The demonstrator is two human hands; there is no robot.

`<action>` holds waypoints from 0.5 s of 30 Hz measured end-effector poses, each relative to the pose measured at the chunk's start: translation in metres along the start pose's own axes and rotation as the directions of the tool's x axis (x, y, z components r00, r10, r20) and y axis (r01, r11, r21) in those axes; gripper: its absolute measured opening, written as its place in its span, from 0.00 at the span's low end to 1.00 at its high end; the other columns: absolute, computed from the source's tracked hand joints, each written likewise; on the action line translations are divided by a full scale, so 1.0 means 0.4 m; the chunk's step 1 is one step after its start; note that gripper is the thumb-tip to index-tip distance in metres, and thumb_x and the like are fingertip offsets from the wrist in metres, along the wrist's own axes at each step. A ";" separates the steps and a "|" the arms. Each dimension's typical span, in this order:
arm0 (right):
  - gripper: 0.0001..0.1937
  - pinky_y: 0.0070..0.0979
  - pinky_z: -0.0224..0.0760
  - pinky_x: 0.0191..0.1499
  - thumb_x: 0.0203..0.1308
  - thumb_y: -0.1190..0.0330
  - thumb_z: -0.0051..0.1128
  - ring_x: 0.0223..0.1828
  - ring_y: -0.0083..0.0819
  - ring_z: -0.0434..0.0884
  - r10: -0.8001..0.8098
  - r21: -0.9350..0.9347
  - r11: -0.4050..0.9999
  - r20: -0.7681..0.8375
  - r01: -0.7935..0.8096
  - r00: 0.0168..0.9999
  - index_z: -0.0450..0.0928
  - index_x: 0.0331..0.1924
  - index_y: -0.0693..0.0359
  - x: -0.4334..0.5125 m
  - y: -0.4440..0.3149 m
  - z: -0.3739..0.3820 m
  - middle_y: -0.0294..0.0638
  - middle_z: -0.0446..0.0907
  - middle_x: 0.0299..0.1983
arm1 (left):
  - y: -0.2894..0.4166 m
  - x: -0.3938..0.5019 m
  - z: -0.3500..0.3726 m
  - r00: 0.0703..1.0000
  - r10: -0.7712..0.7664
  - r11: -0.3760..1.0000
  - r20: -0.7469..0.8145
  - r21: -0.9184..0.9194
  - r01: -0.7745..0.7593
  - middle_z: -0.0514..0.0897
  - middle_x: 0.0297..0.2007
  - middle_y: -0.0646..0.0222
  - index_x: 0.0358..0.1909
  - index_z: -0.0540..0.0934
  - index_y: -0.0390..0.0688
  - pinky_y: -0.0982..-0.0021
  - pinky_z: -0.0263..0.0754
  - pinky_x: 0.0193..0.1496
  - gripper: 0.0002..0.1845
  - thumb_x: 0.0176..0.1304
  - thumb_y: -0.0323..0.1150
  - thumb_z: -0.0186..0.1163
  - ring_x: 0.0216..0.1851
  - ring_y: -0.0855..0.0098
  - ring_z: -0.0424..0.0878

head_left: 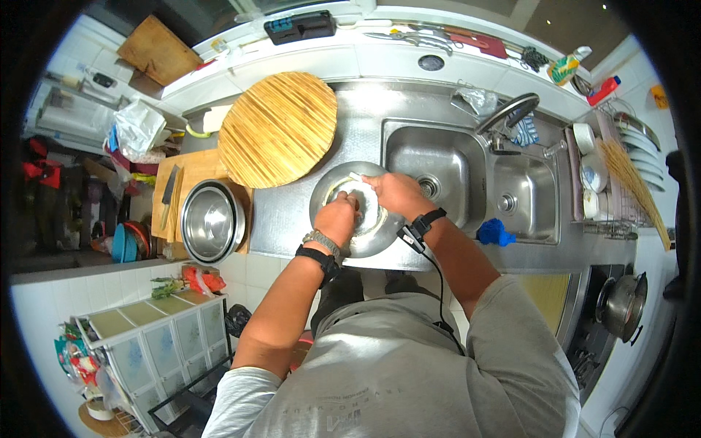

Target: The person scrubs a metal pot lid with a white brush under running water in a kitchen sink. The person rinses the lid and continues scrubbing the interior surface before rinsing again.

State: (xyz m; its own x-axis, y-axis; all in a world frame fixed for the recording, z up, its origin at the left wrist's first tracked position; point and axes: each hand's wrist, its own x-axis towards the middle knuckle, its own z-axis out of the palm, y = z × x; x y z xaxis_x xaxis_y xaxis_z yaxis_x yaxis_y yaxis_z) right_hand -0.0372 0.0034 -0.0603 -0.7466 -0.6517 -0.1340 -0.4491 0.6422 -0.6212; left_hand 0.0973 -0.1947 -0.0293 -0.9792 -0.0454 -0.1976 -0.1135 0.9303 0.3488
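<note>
A round stainless steel bowl (323, 189) stands on the metal counter just left of the large sink basin, with white, flour-like matter inside it. My left hand (337, 216) reaches into the bowl with its fingers curled down; what lies under them is hidden. At the bowl's upper right, my right hand (391, 191) has its fingers bent around a small white piece near the rim; what the piece is cannot be told. A round slatted wooden lid or board (279, 128) lies on the counter behind and left of the bowl.
Nested steel bowls (208, 222) and a kitchen knife (168, 191) rest on a wooden cutting board (202, 159) at left. Right are a double sink (438, 159), its faucet (509, 112), a blue cloth or bag (495, 232) and a dish rack (613, 216).
</note>
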 end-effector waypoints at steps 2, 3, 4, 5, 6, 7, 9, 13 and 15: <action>0.25 0.56 0.86 0.47 0.80 0.65 0.61 0.43 0.60 0.93 -0.033 -0.024 0.999 -0.021 0.032 0.999 0.89 0.76 0.33 -0.025 -0.003 0.013 0.54 0.93 0.41 | 0.001 -0.001 0.002 1.000 0.010 1.000 -0.020 -0.015 -0.010 0.90 0.54 0.51 0.59 0.87 0.43 0.43 0.90 0.51 0.16 0.77 0.38 0.75 0.49 0.40 0.93; 0.27 0.56 0.86 0.47 0.80 0.66 0.60 0.42 0.61 0.93 -0.013 -0.086 0.996 -0.009 0.012 1.000 0.87 0.78 0.33 -0.066 0.000 0.014 0.55 0.94 0.41 | 0.001 -0.001 0.004 1.000 -0.009 1.000 -0.020 -0.027 0.008 0.90 0.54 0.51 0.58 0.87 0.43 0.43 0.90 0.51 0.16 0.77 0.38 0.75 0.49 0.40 0.93; 0.28 0.56 0.86 0.47 0.81 0.67 0.59 0.41 0.61 0.93 0.027 -0.159 0.987 0.029 -0.022 0.999 0.85 0.80 0.34 -0.131 0.003 0.013 0.55 0.94 0.41 | 0.000 -0.003 0.007 0.999 0.000 1.000 -0.037 -0.017 0.000 0.90 0.54 0.50 0.57 0.87 0.42 0.43 0.90 0.52 0.15 0.77 0.38 0.75 0.49 0.41 0.94; 0.30 0.56 0.86 0.47 0.81 0.68 0.57 0.40 0.61 0.93 0.032 -0.232 0.972 -0.013 -0.035 0.999 0.83 0.82 0.35 -0.193 0.007 0.009 0.55 0.94 0.41 | -0.001 -0.004 0.009 0.998 0.001 1.000 -0.057 -0.022 -0.002 0.90 0.54 0.50 0.57 0.87 0.42 0.43 0.90 0.52 0.15 0.76 0.38 0.75 0.48 0.41 0.94; 0.30 0.57 0.86 0.45 0.81 0.68 0.57 0.39 0.61 0.93 0.064 -0.194 0.979 0.053 -0.053 0.997 0.82 0.83 0.36 -0.255 0.003 0.013 0.55 0.93 0.40 | 0.000 -0.007 0.012 0.997 -0.002 1.000 -0.073 -0.028 0.000 0.90 0.54 0.50 0.56 0.87 0.42 0.43 0.90 0.51 0.15 0.76 0.38 0.75 0.48 0.41 0.94; 0.31 0.57 0.86 0.44 0.81 0.68 0.57 0.38 0.61 0.93 0.064 -0.157 0.986 0.039 -0.057 0.997 0.80 0.84 0.37 -0.284 0.002 0.013 0.56 0.93 0.38 | 0.000 -0.009 0.015 0.996 -0.002 0.999 -0.086 -0.032 -0.001 0.90 0.54 0.50 0.56 0.87 0.42 0.44 0.90 0.51 0.15 0.76 0.38 0.75 0.48 0.41 0.93; 0.31 0.57 0.85 0.42 0.82 0.68 0.57 0.36 0.60 0.92 0.065 -0.142 0.988 0.009 -0.063 0.998 0.80 0.85 0.38 -0.294 -0.004 0.016 0.56 0.92 0.36 | 0.000 -0.010 0.014 0.997 0.011 0.999 -0.072 -0.042 -0.015 0.90 0.54 0.50 0.56 0.87 0.42 0.43 0.90 0.51 0.15 0.76 0.39 0.75 0.48 0.41 0.93; 0.28 0.57 0.82 0.36 0.79 0.67 0.60 0.32 0.58 0.91 -0.006 -0.161 0.987 -0.112 -0.012 0.994 0.85 0.81 0.41 -0.181 -0.016 0.029 0.54 0.90 0.32 | 0.008 -0.009 -0.003 0.999 -0.001 1.000 -0.039 -0.019 0.001 0.90 0.55 0.48 0.53 0.88 0.41 0.44 0.90 0.53 0.13 0.77 0.38 0.75 0.49 0.41 0.94; 0.28 0.57 0.82 0.35 0.79 0.67 0.61 0.30 0.57 0.91 -0.092 -0.070 0.995 -0.257 0.077 0.962 0.85 0.80 0.42 -0.169 -0.018 0.035 0.54 0.90 0.30 | 0.011 -0.013 -0.016 1.000 0.000 1.000 -0.020 -0.004 0.000 0.91 0.54 0.49 0.58 0.88 0.44 0.44 0.89 0.52 0.16 0.77 0.41 0.75 0.49 0.41 0.94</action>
State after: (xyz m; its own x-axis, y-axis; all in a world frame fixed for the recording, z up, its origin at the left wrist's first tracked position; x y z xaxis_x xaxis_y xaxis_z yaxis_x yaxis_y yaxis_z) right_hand 0.0233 0.0372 -0.0573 -0.8031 -0.5822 0.1267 -0.5379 0.6170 -0.5744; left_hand 0.1008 -0.1926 -0.0211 -0.9824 -0.0527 -0.1794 -0.1142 0.9290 0.3522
